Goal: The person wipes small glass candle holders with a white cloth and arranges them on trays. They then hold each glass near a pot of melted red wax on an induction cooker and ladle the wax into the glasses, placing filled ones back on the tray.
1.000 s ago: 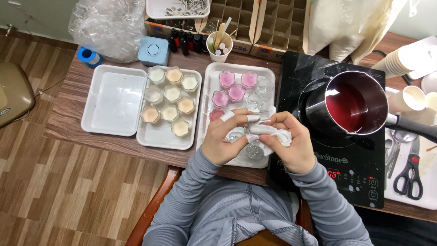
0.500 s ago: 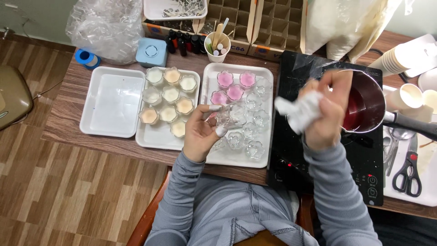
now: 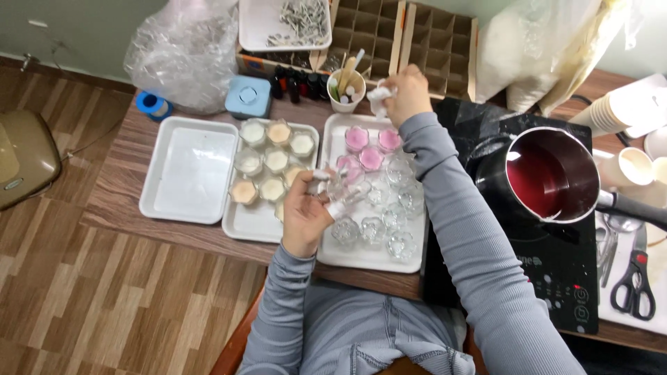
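My left hand (image 3: 306, 212) holds a small clear glass cup (image 3: 332, 186) over the left edge of a white tray (image 3: 372, 257). That tray carries several empty flower-shaped glass cups (image 3: 375, 229) and several cups filled with pink wax (image 3: 368, 147). My right hand (image 3: 405, 94) is stretched to the far side of the table and grips a crumpled white tissue (image 3: 380, 97), next to a paper cup of sticks (image 3: 345, 90).
A middle tray (image 3: 240, 222) holds cream-filled cups; an empty white tray (image 3: 184, 170) lies left of it. A pot of red liquid (image 3: 552, 173) sits on a black induction hob (image 3: 577, 278). Scissors (image 3: 636, 278), cardboard dividers (image 3: 410, 31), a plastic bag (image 3: 184, 48) and paper cups (image 3: 615, 111) surround.
My right hand left the glass cup, lifted with the tissue past the pot, then reached to the far side near the cup of sticks. My left hand kept the glass cup.
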